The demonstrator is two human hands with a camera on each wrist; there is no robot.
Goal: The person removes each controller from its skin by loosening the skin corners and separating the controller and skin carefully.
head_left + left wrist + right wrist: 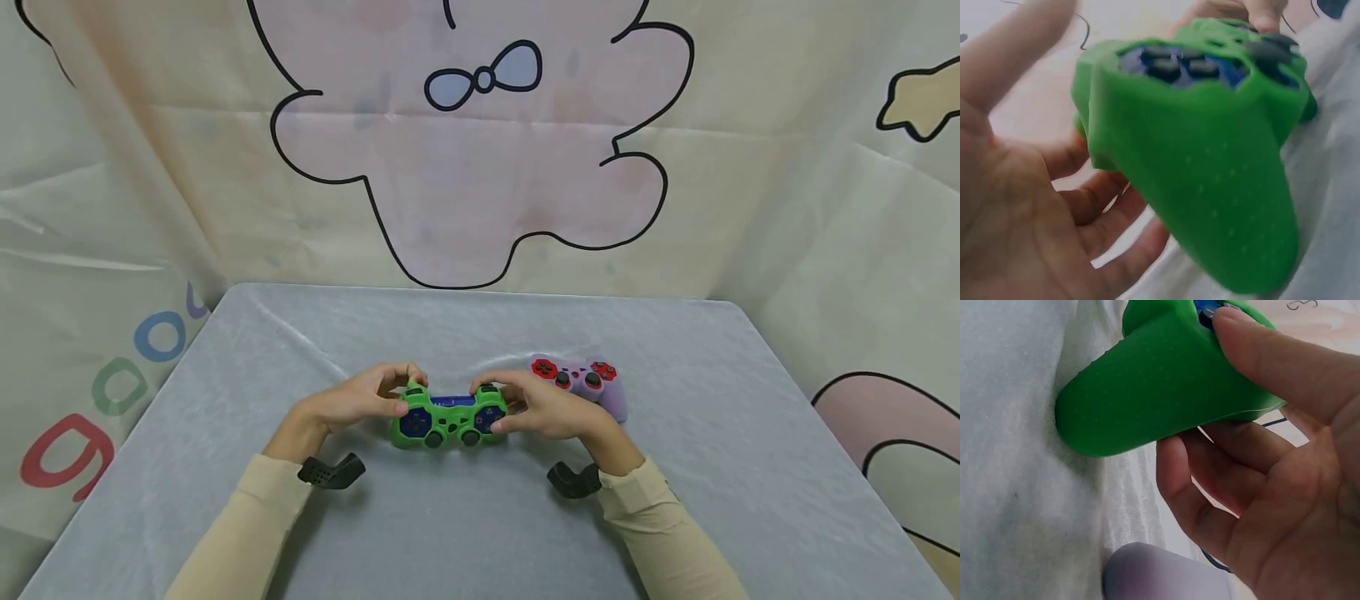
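A green game controller (450, 421) with blue button panels and black thumbsticks is between both hands, over the grey cloth. My left hand (360, 396) holds its left side. In the left wrist view, the fingers (1100, 200) bend behind the green shell (1204, 169) while the thumb stands off its near face. The right hand (543, 404) grips the other side, its thumb on the button face and its fingers (1210, 481) curled under the handle (1129, 400). Just beyond the right hand lies a purple controller (577, 379) with red button panels, partly covered by that hand.
The table (465, 533) wears a pale grey plush cloth. Behind it hangs a cream backdrop (750, 100) with cartoon drawings. A black wrist device (330, 472) is on the left wrist, another black device (573, 481) on the right.
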